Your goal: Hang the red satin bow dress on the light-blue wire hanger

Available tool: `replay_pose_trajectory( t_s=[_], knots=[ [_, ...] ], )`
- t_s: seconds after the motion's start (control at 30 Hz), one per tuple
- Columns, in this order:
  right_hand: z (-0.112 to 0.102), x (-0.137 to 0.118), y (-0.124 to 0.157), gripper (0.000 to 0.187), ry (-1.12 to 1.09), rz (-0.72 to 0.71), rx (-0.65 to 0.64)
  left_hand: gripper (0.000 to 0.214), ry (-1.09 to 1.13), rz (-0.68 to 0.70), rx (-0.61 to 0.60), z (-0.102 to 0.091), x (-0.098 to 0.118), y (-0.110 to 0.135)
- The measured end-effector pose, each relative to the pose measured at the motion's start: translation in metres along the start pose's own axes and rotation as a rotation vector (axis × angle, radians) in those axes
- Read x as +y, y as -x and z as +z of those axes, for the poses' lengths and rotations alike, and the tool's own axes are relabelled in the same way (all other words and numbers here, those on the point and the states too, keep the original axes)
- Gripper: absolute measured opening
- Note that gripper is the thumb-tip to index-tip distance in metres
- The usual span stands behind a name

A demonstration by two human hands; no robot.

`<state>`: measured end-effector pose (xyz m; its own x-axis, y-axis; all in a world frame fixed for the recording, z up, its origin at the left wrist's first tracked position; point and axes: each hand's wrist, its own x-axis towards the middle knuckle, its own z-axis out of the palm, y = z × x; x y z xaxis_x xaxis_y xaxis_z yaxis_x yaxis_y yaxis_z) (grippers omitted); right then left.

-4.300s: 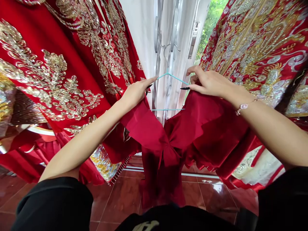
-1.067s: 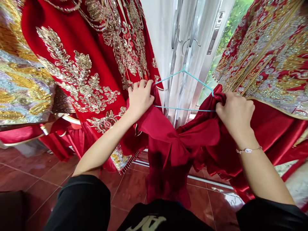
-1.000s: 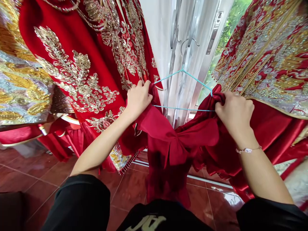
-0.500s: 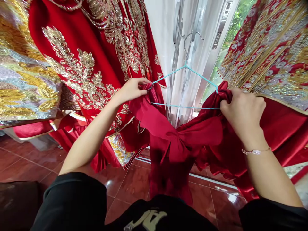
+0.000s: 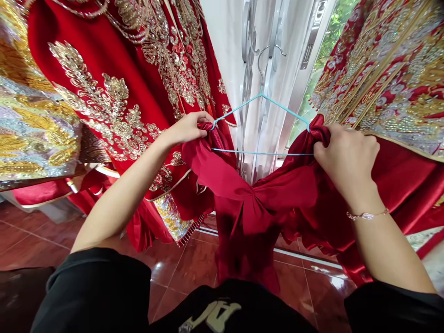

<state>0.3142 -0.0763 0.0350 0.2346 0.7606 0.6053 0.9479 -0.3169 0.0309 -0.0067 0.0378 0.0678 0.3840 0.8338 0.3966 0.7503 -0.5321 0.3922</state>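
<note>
A red dress with a gathered bow front hangs on a light-blue wire hanger. My left hand is closed on the dress at the hanger's left end, thumb and fingers pinching the cloth. My right hand grips bunched red fabric at the right end, its fingers mostly hidden behind. Between my hands the hanger's lower bar shows above the neckline. The hanger's metal hook points up in front of the door's metalwork; whether it rests on anything I cannot tell.
A red jacket with gold beading hangs close on the left, beside a gold and silver sequinned garment. Another beaded garment hangs at right. Behind stand a metal-framed door and white curtain. Red tiles cover the floor.
Both hands, the hanger and the dress appear slightly farther left in view, along with the surroundings. The grip of each hand on the dress stays the same.
</note>
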Motion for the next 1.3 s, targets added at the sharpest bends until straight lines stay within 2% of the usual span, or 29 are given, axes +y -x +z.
replay_pose_trajectory(
  t_s=[0.17,0.27,0.4,0.5,0.6,0.67,0.77,0.87,0.97,1.07,1.13,1.2,1.3],
  knots=[
    [0.004,0.000,-0.004,0.039,0.001,0.026,0.002,0.049,-0.586,-0.202,0.187,0.032,0.037,0.008],
    [0.007,0.006,-0.012,0.033,-0.047,-0.011,0.035,0.044,-0.687,-0.203,0.178,0.032,0.045,0.011],
    [0.011,0.019,-0.029,0.017,-0.213,-0.063,0.078,0.037,-0.587,-0.079,0.158,0.005,0.035,0.017],
    [0.017,0.028,-0.043,0.009,-0.497,-0.057,0.104,0.029,-0.413,-0.010,0.226,-0.018,0.025,0.018],
    [0.024,0.036,-0.057,0.018,-0.793,0.009,0.074,0.033,-0.196,-0.048,0.264,-0.031,0.016,0.012],
    [0.032,0.041,-0.064,0.020,-0.973,0.122,0.036,0.040,-0.068,-0.145,0.269,-0.035,0.008,0.007],
    [0.046,0.049,-0.069,0.026,-1.269,0.306,0.037,0.048,0.035,-0.300,0.263,-0.035,-0.005,0.008],
    [0.060,0.053,-0.061,0.031,-1.405,0.371,0.100,0.040,0.032,-0.241,0.247,-0.032,-0.012,0.022],
    [0.073,0.052,-0.044,0.030,-1.464,0.418,0.177,0.031,-0.139,-0.178,0.283,-0.027,-0.012,0.042],
    [0.088,0.047,-0.028,0.025,-1.689,0.505,0.230,0.027,-0.312,-0.288,0.336,-0.018,-0.014,0.058],
    [0.100,0.044,-0.021,0.024,-1.852,0.570,0.231,0.021,-0.339,-0.355,0.372,-0.011,-0.019,0.063],
    [0.112,0.045,-0.017,0.027,-1.916,0.612,0.211,0.020,-0.266,-0.362,0.431,-0.005,-0.026,0.065],
    [0.127,0.048,-0.009,0.033,-1.920,0.596,0.170,0.035,0.054,-0.366,0.434,0.004,-0.041,0.068]
  ],
)
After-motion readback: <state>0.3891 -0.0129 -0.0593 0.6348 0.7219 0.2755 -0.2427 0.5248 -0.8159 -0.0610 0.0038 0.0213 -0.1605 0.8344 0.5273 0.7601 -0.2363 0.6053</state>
